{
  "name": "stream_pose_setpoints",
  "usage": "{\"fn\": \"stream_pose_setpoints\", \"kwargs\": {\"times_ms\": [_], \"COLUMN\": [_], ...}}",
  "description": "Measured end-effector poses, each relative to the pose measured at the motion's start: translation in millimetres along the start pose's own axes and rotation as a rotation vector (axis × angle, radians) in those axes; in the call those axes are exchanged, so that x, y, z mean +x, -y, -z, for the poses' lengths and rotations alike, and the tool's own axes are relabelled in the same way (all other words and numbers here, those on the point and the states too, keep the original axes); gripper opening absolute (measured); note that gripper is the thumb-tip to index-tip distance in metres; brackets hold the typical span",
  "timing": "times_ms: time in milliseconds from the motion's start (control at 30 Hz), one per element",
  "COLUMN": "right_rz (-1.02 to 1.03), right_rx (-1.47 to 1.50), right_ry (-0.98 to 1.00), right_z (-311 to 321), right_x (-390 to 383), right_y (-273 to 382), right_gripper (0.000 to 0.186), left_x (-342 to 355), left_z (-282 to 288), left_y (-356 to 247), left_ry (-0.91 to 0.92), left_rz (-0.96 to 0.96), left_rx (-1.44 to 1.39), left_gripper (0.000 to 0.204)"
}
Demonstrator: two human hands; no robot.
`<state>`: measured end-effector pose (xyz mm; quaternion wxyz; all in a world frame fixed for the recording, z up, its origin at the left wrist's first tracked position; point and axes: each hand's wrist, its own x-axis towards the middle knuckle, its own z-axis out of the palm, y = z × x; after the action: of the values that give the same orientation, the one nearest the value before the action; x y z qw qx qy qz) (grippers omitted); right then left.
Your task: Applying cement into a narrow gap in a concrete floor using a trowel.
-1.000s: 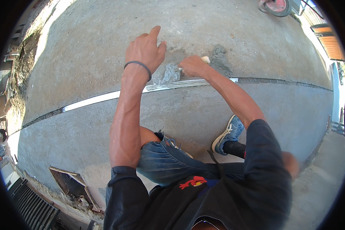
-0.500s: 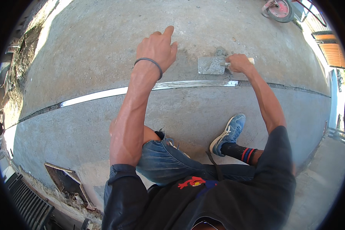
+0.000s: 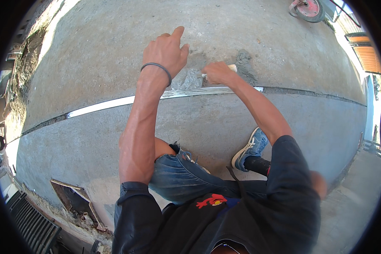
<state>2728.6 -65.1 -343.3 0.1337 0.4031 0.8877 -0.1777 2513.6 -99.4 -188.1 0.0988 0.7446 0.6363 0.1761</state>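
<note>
1. Wet grey mortar (image 3: 241,63) sits in a small patch on the concrete slab (image 3: 249,25), just beyond the long metal straightedge (image 3: 114,103) that lies along a joint in the floor
2. Right hand (image 3: 218,73) is clenched around a light-coloured handle (image 3: 232,67), apparently a trowel whose blade I cannot make out; it works right at the near edge of the mortar, touching or just above the strip
3. Left hand (image 3: 167,50) holds nothing: fingers loosely curled, index finger raised, hovering or pressing lightly on the slab just past the strip; a dark band rings its wrist
4. Risk: a push of the tool against the straightedge could knock it off the joint line, since neither hand clearly pins it down
5. Risk: the person kneels and leans well forward, so a slip of the bracing left hand could drop weight into the fresh patch and mar it
6. Risk: bright sun on the slab may dry the mortar quickly, in my judgement
7. Surroundings: outdoor concrete yard, an open rectangular pit (image 3: 74,199) and a drain grate (image 3: 29,228) at the near left, a red wheel (image 3: 307,9) far off, an orange roof (image 3: 366,53) at the right
</note>
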Motion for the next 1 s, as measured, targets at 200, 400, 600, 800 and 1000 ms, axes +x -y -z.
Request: {"fn": "stream_pose_setpoints", "kwargs": {"times_ms": [200,400,600,800,1000], "right_rz": [-0.174,-0.312,-0.423,-0.255,-0.083], "right_rx": [-0.135,-0.262,-0.317,-0.129,0.01], "right_ry": [0.117,0.198,0.3,0.125,0.034], "right_z": [12.5,25.8,76.0,64.6,25.9], "right_x": [-71.9,-135.6,-166.0,-75.3,13.8], "right_y": [-71.5,-136.9,-165.2,-85.3,5.8], "right_gripper": [0.034,0.036,0.041,0.039,0.035], "left_x": [1.1,-1.9,-1.8,7.8,4.0], "left_z": [4.0,3.0,0.6,-4.1,-10.4], "left_y": [-6.2,-9.8,-5.8,-13.3,-3.9], "left_ry": [0.049,0.032,-0.001,0.047,-0.031], "left_rz": [0.001,-0.022,-0.006,-0.031,-0.073], "left_rx": [0.02,0.005,0.009,0.003,0.004], "left_gripper": [0.047,0.045,0.046,0.046,0.036]}}
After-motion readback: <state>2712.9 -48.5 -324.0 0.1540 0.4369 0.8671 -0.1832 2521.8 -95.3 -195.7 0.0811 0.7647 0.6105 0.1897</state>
